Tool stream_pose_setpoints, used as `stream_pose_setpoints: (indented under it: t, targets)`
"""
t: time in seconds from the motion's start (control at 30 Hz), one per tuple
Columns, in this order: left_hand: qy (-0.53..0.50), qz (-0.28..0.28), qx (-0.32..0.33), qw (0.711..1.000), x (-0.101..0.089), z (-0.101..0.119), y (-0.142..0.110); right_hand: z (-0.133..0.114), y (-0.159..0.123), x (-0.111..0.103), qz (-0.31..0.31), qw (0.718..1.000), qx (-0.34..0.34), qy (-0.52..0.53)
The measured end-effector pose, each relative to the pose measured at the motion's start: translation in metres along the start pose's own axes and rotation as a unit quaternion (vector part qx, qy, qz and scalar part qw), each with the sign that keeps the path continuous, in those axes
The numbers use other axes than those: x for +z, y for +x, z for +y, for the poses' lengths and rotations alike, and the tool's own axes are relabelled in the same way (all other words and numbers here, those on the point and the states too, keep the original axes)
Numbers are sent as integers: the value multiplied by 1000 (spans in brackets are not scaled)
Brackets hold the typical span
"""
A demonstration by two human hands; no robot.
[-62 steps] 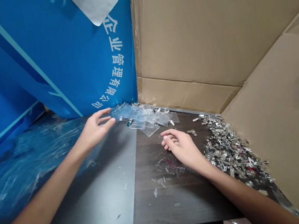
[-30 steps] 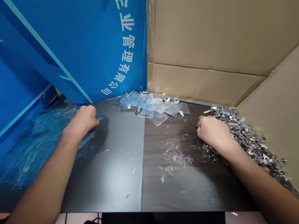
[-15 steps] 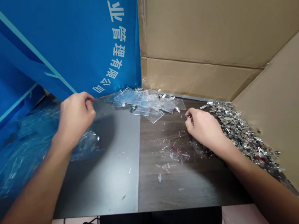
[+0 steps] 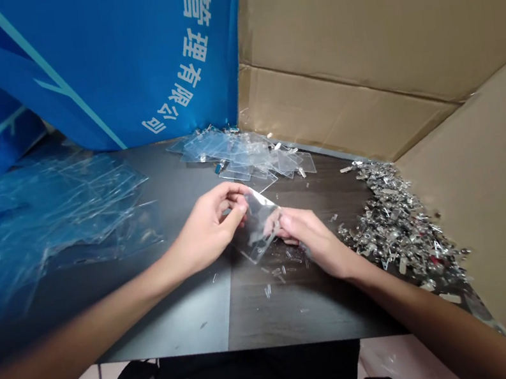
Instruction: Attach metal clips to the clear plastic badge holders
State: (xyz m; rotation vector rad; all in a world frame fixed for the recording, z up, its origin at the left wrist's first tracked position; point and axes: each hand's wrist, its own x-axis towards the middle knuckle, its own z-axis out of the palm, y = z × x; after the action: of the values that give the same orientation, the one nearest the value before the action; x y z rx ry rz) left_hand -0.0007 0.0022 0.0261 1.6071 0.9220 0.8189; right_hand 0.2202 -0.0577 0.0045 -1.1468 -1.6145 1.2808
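- While working at the table, we hold one clear sleeve tilted above its middle, between both hands.
- Our left hand is closed on the left edge of the sleeve, with the fingers curled.
- Our right hand grips the right edge, with the fingers showing through the plastic.
- Further sleeves lie overlapped along the far edge of the table, some with small metal parts among them.
- A heap of metal clips lies to the right, against the cardboard.
- Loose plastic sheets lie to the left, before a blue banner.
- Small clear bits are scattered near our right hand.
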Motion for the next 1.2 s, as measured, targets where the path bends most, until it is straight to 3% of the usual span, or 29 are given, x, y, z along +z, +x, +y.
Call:
stream_pose_setpoints:
  t: [0.23, 0.37, 0.63, 0.87, 0.97, 1.1, 1.2]
  targets:
    - [-70, 35, -1, 997, 8, -10, -5, -3, 1, 3, 37, 998, 1, -57]
    - [-102, -27, 0, 994, 14, -17, -9, -7, 0, 2, 61, 997, -13, -48]
    - [-44, -66, 25, 997, 15, -23, -8, -8, -4, 2, 61, 996, -50, -51]
    - [80, -17, 112, 990, 17, -33, -11, -9, -6, 6, 46, 988, -86, -117]
    - [104, -11, 149, 983, 14, -31, -11, -7, -3, 4, 27, 998, -39, -30]
    - [56, -1, 122, 991, 8, -27, -9, 0, 3, -2, 6, 987, 37, 157]
    - [27, -1, 116, 993, 5, -23, -8, 2, 5, -4, 11, 984, 47, 172]
